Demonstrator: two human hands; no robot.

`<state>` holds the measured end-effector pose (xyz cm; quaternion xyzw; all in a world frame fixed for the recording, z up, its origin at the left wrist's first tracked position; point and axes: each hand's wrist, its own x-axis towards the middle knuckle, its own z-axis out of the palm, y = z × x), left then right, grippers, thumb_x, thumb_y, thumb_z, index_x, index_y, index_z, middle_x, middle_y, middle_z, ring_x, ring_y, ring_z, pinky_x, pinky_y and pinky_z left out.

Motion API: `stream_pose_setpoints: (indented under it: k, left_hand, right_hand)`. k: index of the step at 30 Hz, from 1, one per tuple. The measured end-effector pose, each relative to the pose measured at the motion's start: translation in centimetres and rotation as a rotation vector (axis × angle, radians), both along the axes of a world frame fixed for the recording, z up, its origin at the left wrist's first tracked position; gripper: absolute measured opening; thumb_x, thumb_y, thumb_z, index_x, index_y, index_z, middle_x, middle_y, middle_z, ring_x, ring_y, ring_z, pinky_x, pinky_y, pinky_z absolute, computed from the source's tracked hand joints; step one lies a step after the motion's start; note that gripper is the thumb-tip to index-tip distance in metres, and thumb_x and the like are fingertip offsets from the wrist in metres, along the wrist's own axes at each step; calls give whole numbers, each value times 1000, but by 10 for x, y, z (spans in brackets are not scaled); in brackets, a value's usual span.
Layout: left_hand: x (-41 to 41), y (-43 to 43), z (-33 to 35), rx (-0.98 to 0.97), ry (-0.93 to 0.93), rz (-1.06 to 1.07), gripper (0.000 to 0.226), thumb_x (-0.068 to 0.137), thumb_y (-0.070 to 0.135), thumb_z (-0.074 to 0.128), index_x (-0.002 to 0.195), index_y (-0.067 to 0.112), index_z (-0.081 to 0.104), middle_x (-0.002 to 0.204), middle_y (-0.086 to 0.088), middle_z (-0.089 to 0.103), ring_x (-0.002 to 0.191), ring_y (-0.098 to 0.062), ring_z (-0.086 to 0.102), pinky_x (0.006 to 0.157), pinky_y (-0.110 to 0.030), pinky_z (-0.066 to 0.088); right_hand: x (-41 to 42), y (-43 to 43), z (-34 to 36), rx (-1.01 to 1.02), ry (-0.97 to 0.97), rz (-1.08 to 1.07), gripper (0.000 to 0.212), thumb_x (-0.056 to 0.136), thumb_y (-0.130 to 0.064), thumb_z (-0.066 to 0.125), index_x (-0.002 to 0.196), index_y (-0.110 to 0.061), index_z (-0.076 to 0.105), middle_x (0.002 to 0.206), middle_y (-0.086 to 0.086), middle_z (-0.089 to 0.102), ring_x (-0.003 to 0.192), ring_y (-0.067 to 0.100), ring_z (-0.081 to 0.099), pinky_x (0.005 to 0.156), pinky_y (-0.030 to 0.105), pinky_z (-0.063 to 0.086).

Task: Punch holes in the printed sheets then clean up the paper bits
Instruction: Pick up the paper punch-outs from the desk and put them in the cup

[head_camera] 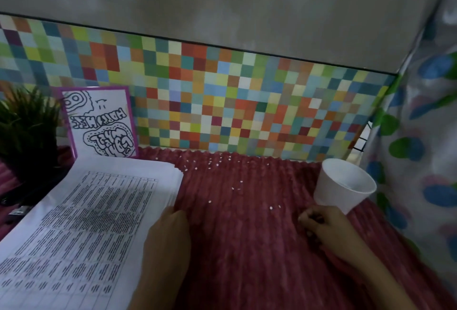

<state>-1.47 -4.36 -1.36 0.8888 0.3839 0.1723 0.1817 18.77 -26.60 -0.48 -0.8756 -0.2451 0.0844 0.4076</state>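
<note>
A stack of printed sheets (81, 223) with dense tables lies at the left on a ribbed red cloth (247, 247). My left hand (170, 235) rests at the stack's right edge, fingers touching the paper's side. Small white paper bits (233, 188) are scattered over the cloth, most near the back wall. My right hand (321, 228) lies on the cloth with its fingers curled, pinching at something tiny; what it holds is too small to see. A white foam cup (343, 186) stands tilted just behind my right hand.
A dark object, partly under the sheets, sits at the far left (17, 200). A green plant (27, 126) and a purple-framed drawing (99, 124) stand at the back left. A coloured checkered panel (235, 101) backs the surface. A patterned curtain (420, 161) hangs at the right.
</note>
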Motion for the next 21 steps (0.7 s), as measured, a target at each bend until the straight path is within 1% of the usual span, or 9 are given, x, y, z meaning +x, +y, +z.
stream_pose_setpoints:
  k: [3,6,8,10,11,13,14,17,21]
  left_hand:
    - [4,0,6,9,-81,17,22,98,11,45,77,16,48,82,5,39,70,-15,45,66,-25,31]
    - [24,-12,18,11,-142,-72,18,98,13,46,83,13,56,89,2,48,73,-14,46,66,-23,32]
    - [48,-31,24,17,-140,-219,20,94,2,47,82,9,62,87,-2,58,70,-15,56,62,-22,41]
    - [78,-49,22,39,-182,-345,16,82,-3,59,74,9,65,78,-3,63,63,-17,64,55,-22,52]
    - [92,-59,20,72,-188,-361,12,83,2,61,78,10,67,85,-3,65,70,-17,66,61,-21,54]
    - [117,-77,12,34,-145,-356,18,97,9,46,102,9,64,114,-6,59,99,-23,63,83,-30,49]
    - [125,-85,11,7,-79,-372,23,99,9,41,109,8,61,121,-8,54,106,-26,60,88,-33,46]
    - [138,-95,7,38,-21,-344,27,100,4,37,115,6,60,128,-11,50,111,-28,58,90,-34,46]
    - [142,-90,4,66,-18,-297,30,101,2,35,116,5,60,133,-11,49,115,-26,57,94,-33,45]
  right_hand:
    - [2,11,-2,-12,-66,-4,22,88,-11,67,67,-13,70,54,-3,65,47,3,56,52,24,47]
    - [9,30,-5,-21,-137,29,24,87,-12,67,65,-21,67,58,-10,64,56,-1,59,61,22,48]
    - [14,43,-10,-53,-186,27,20,86,-12,68,68,-19,70,69,-7,69,66,5,62,69,30,52]
    - [17,50,-15,-124,-251,5,13,85,-13,69,73,-16,75,79,-4,73,72,10,64,71,29,50]
    - [17,52,-16,-153,-286,-4,13,84,-14,69,74,-16,76,80,-5,73,71,9,64,68,27,48]
    - [16,52,-20,-196,-346,-7,20,82,-14,67,64,-21,72,74,-6,71,64,8,60,59,26,42]
    - [16,52,-22,-213,-380,-5,26,82,-14,65,59,-24,67,73,-5,69,62,9,59,57,27,42]
    - [14,51,-22,-246,-444,-5,20,85,-12,59,71,-19,71,83,-1,68,69,14,60,62,35,50]
    - [18,52,-23,-291,-481,47,17,89,-15,57,84,-16,73,93,-1,65,77,15,59,66,34,49]
